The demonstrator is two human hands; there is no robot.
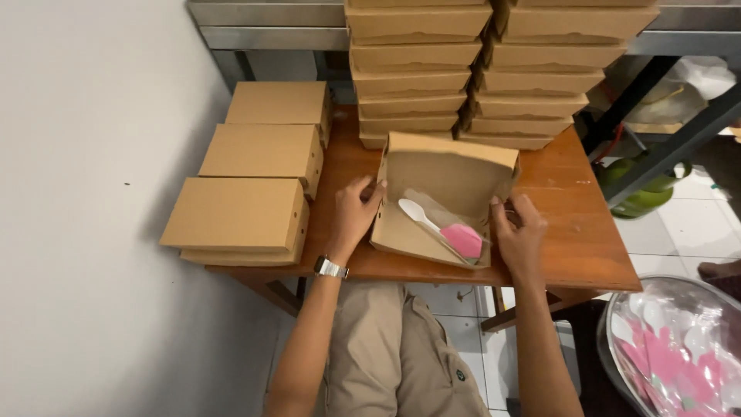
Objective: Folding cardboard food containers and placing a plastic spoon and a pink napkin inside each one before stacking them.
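I see my left hand [356, 210] and right hand [519, 232] gripping, it seems, the open box [444, 197] sides, spoon packet [441, 225] inside

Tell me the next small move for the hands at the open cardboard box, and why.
Probably fold the lid down. The open cardboard box already holds a plastic-wrapped white spoon with a pink napkin, the left hand and right hand grip its two sides, and the closed boxes stacked to the left suggest shutting comes next.
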